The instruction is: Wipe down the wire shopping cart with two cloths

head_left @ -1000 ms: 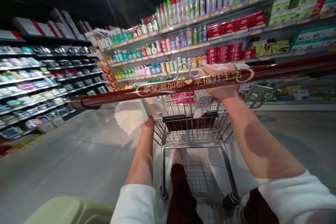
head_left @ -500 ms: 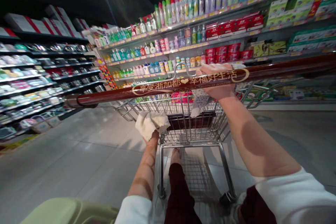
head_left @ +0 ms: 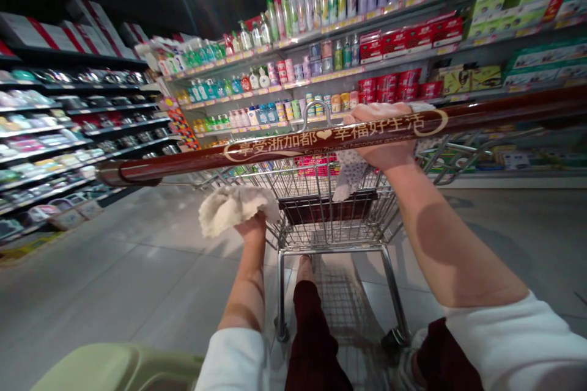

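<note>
A metal shopping cart [head_left: 330, 214] stands in front of me, its brown handle bar [head_left: 206, 162] with gold lettering running across the view. My right hand [head_left: 383, 134] is wrapped over the bar, right of the middle. A spotted cloth [head_left: 351, 174] hangs beneath that hand, pressed between it and the bar. Below the bar on the left, my left hand [head_left: 253, 226] holds a cream cloth [head_left: 232, 208], which covers most of its fingers. That hand is beside the cart's left side.
Shelves of bottles and boxes [head_left: 321, 73] rise behind the cart. Dark shelves [head_left: 77, 110] with packaged goods line the left. A pale green bin-like object [head_left: 114, 369] is at the lower left. My foot [head_left: 304, 269] is under the cart.
My left hand has moved left and slightly up with the cream cloth, which now spreads wider. My right hand remains on the bar. The view has shifted slightly.
</note>
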Motion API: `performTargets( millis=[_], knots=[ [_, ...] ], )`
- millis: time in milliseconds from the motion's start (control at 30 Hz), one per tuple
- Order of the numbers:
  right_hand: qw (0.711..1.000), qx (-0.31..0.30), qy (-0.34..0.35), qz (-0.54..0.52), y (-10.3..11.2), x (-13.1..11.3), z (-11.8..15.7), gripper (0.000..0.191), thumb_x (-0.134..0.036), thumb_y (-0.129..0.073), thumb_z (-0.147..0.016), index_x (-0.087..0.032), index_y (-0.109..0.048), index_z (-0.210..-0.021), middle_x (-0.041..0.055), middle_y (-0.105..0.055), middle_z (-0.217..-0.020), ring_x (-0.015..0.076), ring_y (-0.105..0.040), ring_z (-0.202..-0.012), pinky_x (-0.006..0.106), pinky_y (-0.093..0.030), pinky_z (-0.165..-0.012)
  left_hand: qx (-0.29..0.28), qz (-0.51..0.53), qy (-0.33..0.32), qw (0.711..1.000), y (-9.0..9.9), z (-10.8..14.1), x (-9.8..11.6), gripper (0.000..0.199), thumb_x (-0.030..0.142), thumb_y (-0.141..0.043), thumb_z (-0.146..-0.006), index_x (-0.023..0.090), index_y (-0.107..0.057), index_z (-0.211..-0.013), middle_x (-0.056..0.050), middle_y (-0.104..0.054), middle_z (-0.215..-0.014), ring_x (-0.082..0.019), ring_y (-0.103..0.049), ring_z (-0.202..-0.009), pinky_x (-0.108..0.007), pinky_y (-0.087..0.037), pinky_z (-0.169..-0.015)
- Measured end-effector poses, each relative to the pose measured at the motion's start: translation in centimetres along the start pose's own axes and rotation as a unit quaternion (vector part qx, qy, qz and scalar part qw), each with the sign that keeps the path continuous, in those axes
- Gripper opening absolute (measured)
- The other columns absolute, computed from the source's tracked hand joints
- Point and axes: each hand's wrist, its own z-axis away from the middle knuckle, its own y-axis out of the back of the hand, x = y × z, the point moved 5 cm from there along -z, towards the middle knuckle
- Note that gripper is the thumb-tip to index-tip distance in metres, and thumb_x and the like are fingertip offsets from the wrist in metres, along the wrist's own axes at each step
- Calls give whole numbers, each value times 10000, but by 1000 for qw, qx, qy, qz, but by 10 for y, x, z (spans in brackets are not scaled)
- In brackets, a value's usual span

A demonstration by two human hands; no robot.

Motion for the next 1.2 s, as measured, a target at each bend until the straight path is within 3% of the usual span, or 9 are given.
performTargets(
  millis=[133,267,367,567,767,933,1067,1200],
  knots=[
    [1000,-3,-2,10,0,0,1,346,-448,-331,-974,-224,-539,-813,106,-699,-873,230,-546,-855,343,-250,-689,-48,-39,37,997,-29,43,-11,316,232,-443,-815,64,-710,-811,-180,-643,-679,-392,-667,-911,-625,-469,-857],
    [998,-57,-35,11,-6,2,2,346,-407,-278,-990,-258,-585,-935,85,-681,-794,238,-537,-819,357,-257,-691,-70,-37,16,997,-42,56,-13,284,233,-490,-804,124,-739,-887,-184,-707,-912,-371,-610,-1117,-570,-460,-945],
    [997,-56,-42,25,-6,2,2,347,-404,-269,-989,-255,-580,-950,112,-692,-907,240,-536,-841,363,-260,-691,-71,-33,11,997,-46,57,-19,306,217,-505,-811,153,-741,-995,-172,-707,-1068,-342,-557,-1223,-545,-429,-1023],
    [999,5,-19,45,-3,2,1,310,-422,-323,-965,-237,-532,-831,117,-678,-868,260,-549,-911,355,-262,-693,-81,-20,4,996,-58,84,-36,305,154,-509,-795,115,-743,-987,-200,-706,-1106,-355,-530,-1274,-559,-318,-1130],
    [998,15,-14,52,-6,2,1,267,-397,-369,-951,-221,-534,-836,119,-671,-869,240,-553,-858,348,-266,-694,-99,-4,21,995,-81,111,-43,318,102,-492,-760,101,-730,-971,-202,-721,-1051,-333,-567,-1242,-531,-352,-1105],
    [998,0,-32,58,-8,3,0,288,-409,-380,-937,-214,-546,-805,128,-666,-874,250,-561,-885,345,-274,-682,-102,-6,63,993,-76,109,-37,223,160,-525,-756,98,-727,-828,-215,-721,-902,-364,-657,-1060,-526,-482,-949],
    [997,0,-34,65,-10,6,1,323,-403,-339,-951,-219,-589,-861,126,-672,-875,274,-572,-913,354,-290,-694,-74,12,54,996,-58,87,-21,318,215,-486,-822,121,-720,-1017,-199,-694,-1093,-387,-530,-1253,-578,-443,-984],
    [999,-13,-9,50,-13,7,2,352,-344,-263,-979,-235,-597,-969,128,-688,-986,263,-583,-904,358,-301,-698,-79,48,18,996,-61,70,2,355,294,-513,-897,124,-667,-1168,-193,-647,-1180,-376,-493,-1284,-569,-447,-986]
  ],
)
